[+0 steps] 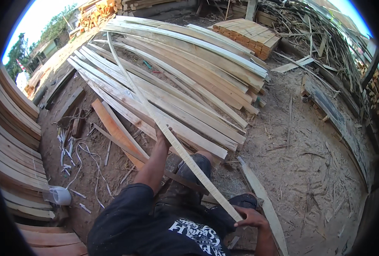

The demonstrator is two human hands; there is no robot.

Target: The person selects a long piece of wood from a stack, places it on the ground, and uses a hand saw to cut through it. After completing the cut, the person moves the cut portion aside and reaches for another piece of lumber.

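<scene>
A long, thin wooden strip [181, 151] slants across my lap, running from near my right hip to the far stacked boards. My left hand [162, 133] is closed around its middle part, above my left knee; the strip partly covers the fingers. At the strip's near end, my right hand [250, 216] grips it between thumb and fingers. Beneath the strip's far half lie several long pale boards [189, 123], spread side by side. An orange-brown board [112, 130] rests on the ground left of my left forearm.
Curved planks [16, 149] are stacked along the left side, beside a white roll [60, 196] and loose white cord [96, 158]. A block of short stacked boards [247, 36] stands at the back. A pale board [264, 200] lies right of my leg, on sandy ground [309, 170].
</scene>
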